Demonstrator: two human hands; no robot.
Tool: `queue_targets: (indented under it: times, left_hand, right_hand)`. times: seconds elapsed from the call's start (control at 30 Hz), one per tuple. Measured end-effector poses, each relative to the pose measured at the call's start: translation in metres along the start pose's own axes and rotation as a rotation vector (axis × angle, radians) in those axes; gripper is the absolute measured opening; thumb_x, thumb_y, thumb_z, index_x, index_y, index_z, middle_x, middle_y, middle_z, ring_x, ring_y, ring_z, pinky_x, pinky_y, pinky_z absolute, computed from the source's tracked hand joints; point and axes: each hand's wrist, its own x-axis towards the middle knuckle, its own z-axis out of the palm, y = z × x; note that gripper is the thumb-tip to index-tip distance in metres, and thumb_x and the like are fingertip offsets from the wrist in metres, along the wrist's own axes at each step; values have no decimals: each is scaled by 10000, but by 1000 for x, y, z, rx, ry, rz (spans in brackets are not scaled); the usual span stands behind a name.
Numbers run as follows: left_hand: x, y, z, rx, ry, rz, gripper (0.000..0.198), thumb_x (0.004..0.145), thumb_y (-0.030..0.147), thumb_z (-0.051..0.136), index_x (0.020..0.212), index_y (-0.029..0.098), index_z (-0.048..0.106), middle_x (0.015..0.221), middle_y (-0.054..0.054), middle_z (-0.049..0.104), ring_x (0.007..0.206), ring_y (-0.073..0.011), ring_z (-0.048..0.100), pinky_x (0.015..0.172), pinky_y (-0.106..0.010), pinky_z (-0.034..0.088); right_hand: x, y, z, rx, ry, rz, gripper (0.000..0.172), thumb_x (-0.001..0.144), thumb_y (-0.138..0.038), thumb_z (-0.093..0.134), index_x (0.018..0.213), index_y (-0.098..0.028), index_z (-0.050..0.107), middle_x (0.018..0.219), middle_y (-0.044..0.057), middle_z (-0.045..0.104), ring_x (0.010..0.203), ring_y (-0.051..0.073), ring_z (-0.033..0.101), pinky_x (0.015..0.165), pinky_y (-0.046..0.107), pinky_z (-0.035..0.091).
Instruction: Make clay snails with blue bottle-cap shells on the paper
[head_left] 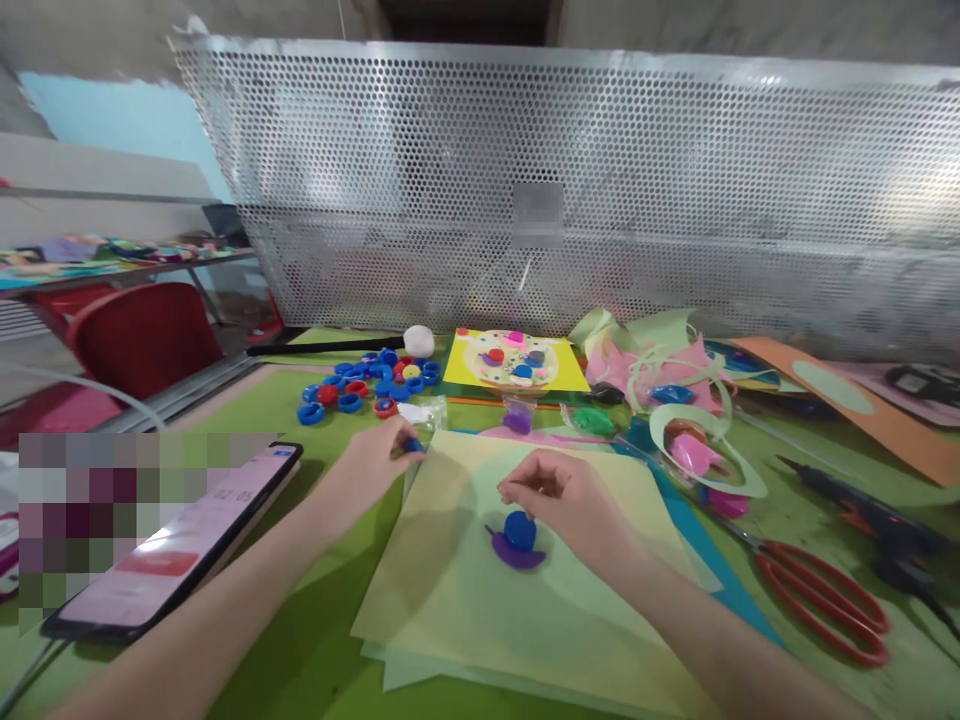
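My left hand (379, 458) is at the far left corner of a stack of pale paper sheets (450, 600). Its thumb and fingers pinch a small blue lump (412, 445), partly hidden by the fingers. Over the middle of the top sheet, my right hand (559, 495) has its fingertips closed together; whatever they may hold is too small to make out. Just below them lies a snail-like figure, with a round blue disc (519, 531) resting on a curved purple body (517, 557). A clear plastic wrapper (431, 413) lies beyond my left hand.
Blue and red bottle caps (349, 402) and a decorated yellow card (517, 362) lie behind. Small clay bags (517, 418) and paper scraps (637, 360) spread rightward. Red-handled scissors (821, 600) and a glue gun (877, 525) are right, a phone (180, 550) left. A perforated metal panel (450, 200) stands behind.
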Motion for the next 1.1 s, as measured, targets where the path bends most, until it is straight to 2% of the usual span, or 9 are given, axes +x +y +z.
queue_targets:
  times: [0.17,0.27,0.33,0.5,0.63,0.77,0.9,1.03,1.1]
  left_hand:
    - [-7,-6,4,47,35,-60,251,875,293,581,1091,165,593,1102,-77,658,1062,-253,605,972,-538,409]
    - [-12,1,4,56,84,-83,286,811,217,616,1096,192,603,1203,-163,632,1274,-402,429,1038,-716,129]
    - [-18,15,3,22,113,-44,375,817,227,568,1190,190,553,1357,-200,515,1359,-431,276,1037,-731,0]
    - [-48,60,-4,-215,-69,179,466,871,362,452,1331,301,410,1406,-37,503,1309,-236,434,1063,-451,373]
    - [-71,75,-1,-825,-299,196,785,822,271,526,1460,339,74,1488,-62,380,1358,-216,353,1078,-474,344]
    - [-76,72,4,-987,-362,121,845,795,254,560,1466,330,52,1462,-73,420,1382,-215,299,1105,-489,282]
    - [-72,65,7,-1041,-339,156,807,806,279,578,1455,378,110,1421,-55,481,1350,-231,366,1062,-478,367]
    - [-72,65,5,-991,-314,264,682,821,227,544,1415,403,257,1381,-27,527,1293,-231,454,1066,-465,370]
    - [-75,67,4,-912,-309,272,738,805,186,534,1433,393,206,1352,-21,554,1289,-221,457,1078,-453,357]
  right_hand:
    - [-2,-1,0,-4,-85,-6,158,820,-247,524,764,-194,661,761,4,701,509,81,515,528,228,431]
    - [-2,0,2,-26,-92,-12,151,815,-241,535,724,-193,646,713,-1,686,531,89,528,540,228,433]
    - [-3,1,3,-79,-34,-16,108,770,-222,603,669,-189,622,658,-5,664,545,100,534,535,230,428]
    - [-7,4,3,-225,176,-325,67,791,-218,642,743,-211,689,739,13,705,678,152,615,640,285,489]
    - [-12,5,1,-296,268,-606,193,846,-197,598,963,-271,731,1094,45,692,961,209,621,852,386,501]
    - [-14,5,2,-318,273,-564,225,855,-219,588,1011,-311,722,1296,41,575,947,216,606,805,409,537]
    - [-12,5,2,-270,263,-543,233,843,-229,604,1030,-316,712,1297,44,573,944,209,615,829,410,538]
    - [-10,2,1,-235,202,-510,430,776,-232,678,1193,-306,603,1274,51,585,1125,243,560,952,446,468]
    - [-10,2,3,-222,143,-455,509,742,-228,703,1225,-285,553,1264,59,584,1102,239,566,925,434,479]
